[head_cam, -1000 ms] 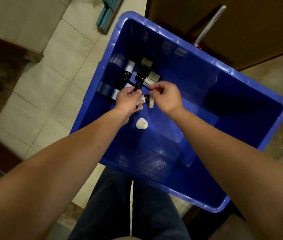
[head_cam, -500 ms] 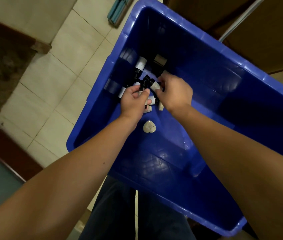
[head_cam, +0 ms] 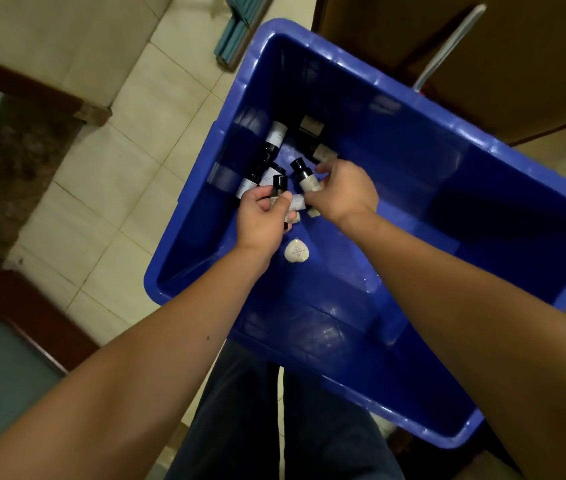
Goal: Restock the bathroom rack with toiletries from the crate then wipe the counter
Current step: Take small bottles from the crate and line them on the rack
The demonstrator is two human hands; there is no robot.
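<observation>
A deep blue plastic crate (head_cam: 413,109) stands on the tiled floor in front of my legs. Several small dark toiletry bottles (head_cam: 274,136) with pale labels lie in its far left corner. My left hand (head_cam: 262,220) is inside the crate, closed around a black-capped small bottle (head_cam: 278,187). My right hand (head_cam: 345,190) is beside it, gripping another small bottle (head_cam: 304,176) with a black cap and pale label. A white heart-shaped soap (head_cam: 296,251) lies on the crate floor just below my left hand.
Pale floor tiles (head_cam: 129,140) lie left of the crate. A teal folded item (head_cam: 236,36) is on the floor at the top. A brown door with a metal handle (head_cam: 447,46) stands behind the crate. Dark wooden edges (head_cam: 32,88) run along the left.
Both hands have closed on bottles and lifted them slightly from the pile. The view has shifted a little over the crate.
</observation>
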